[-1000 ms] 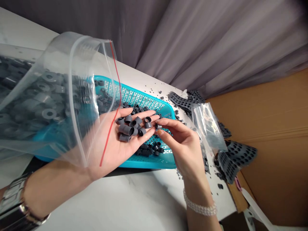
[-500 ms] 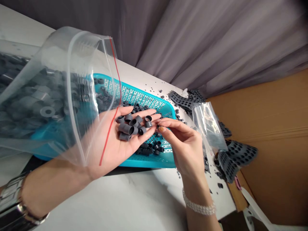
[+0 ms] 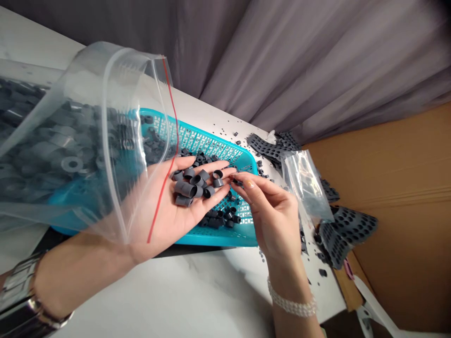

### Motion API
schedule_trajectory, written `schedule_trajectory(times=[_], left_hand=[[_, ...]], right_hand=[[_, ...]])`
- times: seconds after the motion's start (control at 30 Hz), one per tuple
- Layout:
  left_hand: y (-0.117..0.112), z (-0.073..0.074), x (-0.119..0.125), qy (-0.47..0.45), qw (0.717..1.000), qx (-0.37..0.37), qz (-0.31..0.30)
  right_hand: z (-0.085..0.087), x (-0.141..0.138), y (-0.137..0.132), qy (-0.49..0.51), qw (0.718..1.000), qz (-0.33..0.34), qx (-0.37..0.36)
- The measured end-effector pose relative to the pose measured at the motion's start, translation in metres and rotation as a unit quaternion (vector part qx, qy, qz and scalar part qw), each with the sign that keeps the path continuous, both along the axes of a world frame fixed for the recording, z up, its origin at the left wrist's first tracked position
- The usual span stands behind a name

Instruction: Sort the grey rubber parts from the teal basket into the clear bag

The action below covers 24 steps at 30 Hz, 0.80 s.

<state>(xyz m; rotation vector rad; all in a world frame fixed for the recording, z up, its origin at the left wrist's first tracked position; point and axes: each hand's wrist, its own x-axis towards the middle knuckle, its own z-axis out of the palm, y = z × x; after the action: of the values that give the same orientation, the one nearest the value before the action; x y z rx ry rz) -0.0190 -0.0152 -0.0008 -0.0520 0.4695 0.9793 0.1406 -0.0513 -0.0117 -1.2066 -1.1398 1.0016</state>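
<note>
My left hand [image 3: 165, 211] lies palm up and holds several short grey rubber sleeves [image 3: 185, 189] loosely on its palm. A clear zip bag [image 3: 52, 141] full of grey rubber rings hangs over that hand and wrist, its red-striped seal crossing the palm. My right hand [image 3: 271, 211] sits just beyond the left fingertips, with thumb and forefinger pinching a small dark piece [image 3: 237, 182]. Its exact shape is hard to make out. Below both hands, a turquoise mesh basket [image 3: 220, 239] holds more small grey pieces [image 3: 220, 218].
The basket stands on a white marble-patterned table [image 3: 176, 291] scattered with small dark bits. To the right are a small clear bag [image 3: 305, 185] and punched grey rubber sheets [image 3: 343, 234]. A grey curtain [image 3: 317, 61] and cardboard [image 3: 398, 188] border the table.
My right fingertips have shifted slightly right and up, with the small piece still pinched. The large zip bag has swung a little to the right.
</note>
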Motion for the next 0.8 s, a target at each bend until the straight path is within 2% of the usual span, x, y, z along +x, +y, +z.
schedule_trajectory(times=[0.1, 0.2, 0.3, 0.4, 0.53, 0.67, 0.73, 0.8], left_hand=[[0.001, -0.001, 0.000, -0.008, 1.000, -0.007, -0.022], [0.002, -0.002, 0.000, -0.007, 0.999, -0.016, -0.035], [0.001, -0.001, 0.000, -0.005, 0.999, -0.022, -0.037], [0.001, 0.000, 0.001, -0.001, 0.999, -0.025, -0.041], [0.001, 0.000, 0.001, 0.007, 0.999, -0.017, -0.051], [0.000, -0.001, 0.000, 0.018, 0.998, -0.023, -0.057], [0.000, -0.001, 0.000, 0.017, 0.998, -0.024, -0.052], [0.000, -0.001, 0.000, 0.014, 0.999, -0.025, -0.046]], right_hand=[[0.000, 0.001, 0.002, 0.008, 1.000, -0.015, -0.010], [-0.001, 0.005, 0.006, 0.073, 0.995, -0.018, -0.062], [-0.001, 0.009, 0.010, 0.170, 0.978, -0.016, -0.120], [-0.001, 0.012, 0.013, 0.255, 0.956, -0.020, -0.144], [-0.001, 0.018, 0.015, 0.282, 0.943, -0.008, -0.174], [-0.001, 0.014, 0.014, 0.226, 0.960, -0.005, -0.163], [0.001, 0.005, 0.010, 0.133, 0.984, -0.009, -0.119], [0.002, -0.006, 0.005, -0.011, 0.997, -0.010, -0.071]])
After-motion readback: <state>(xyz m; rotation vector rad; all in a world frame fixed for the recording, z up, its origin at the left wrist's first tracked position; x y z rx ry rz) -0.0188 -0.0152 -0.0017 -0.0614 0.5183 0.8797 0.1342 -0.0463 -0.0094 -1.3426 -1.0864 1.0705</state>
